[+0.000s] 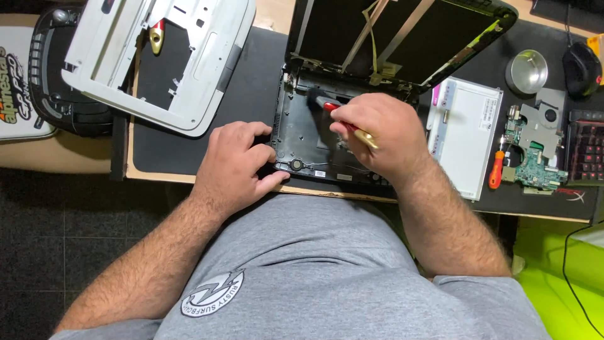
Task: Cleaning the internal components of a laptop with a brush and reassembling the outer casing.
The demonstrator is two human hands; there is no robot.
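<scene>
Under both hands, black laptop base [302, 135] lies gutted.

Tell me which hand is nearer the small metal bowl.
Right. The right hand, holding a red-handled brush over the open laptop base, sits closer to the metal bowl at the far right. The left hand grips the base's left edge, farther away.

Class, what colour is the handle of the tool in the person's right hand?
Red with a gold end, on the brush in the right hand, head view.
</scene>
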